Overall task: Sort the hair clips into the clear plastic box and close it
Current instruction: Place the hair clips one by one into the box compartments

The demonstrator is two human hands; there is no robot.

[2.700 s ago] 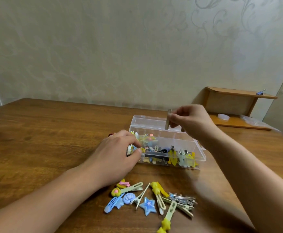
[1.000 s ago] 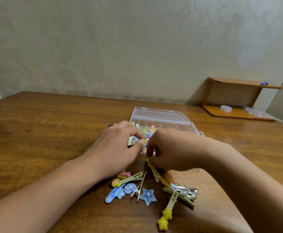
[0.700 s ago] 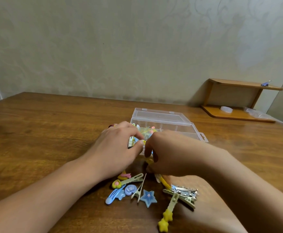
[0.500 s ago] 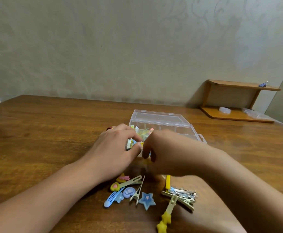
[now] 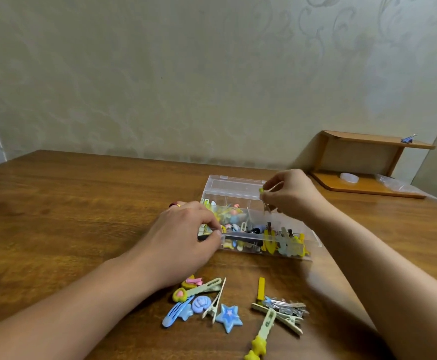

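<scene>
The clear plastic box (image 5: 240, 194) stands open mid-table, its compartments holding several coloured hair clips. My left hand (image 5: 183, 237) grips the box's front left corner. My right hand (image 5: 290, 193) hovers over the box's right side, pinching a pale clip with a yellow end (image 5: 264, 197) upright. On the table in front of the box lie loose clips: a blue star clip (image 5: 229, 317), a blue snap clip (image 5: 176, 314), a yellow bar clip (image 5: 260, 288), a bunch of silver clips (image 5: 286, 307) and a long clip with yellow stars (image 5: 260, 336).
A small wooden shelf (image 5: 368, 162) stands at the back right against the wall, with a round white object and clear plastic on its base. The wooden table (image 5: 69, 209) runs out to the left.
My right hand rose from the loose pile with a clip and now holds it above the box's right side. My left hand stayed on the box corner.
</scene>
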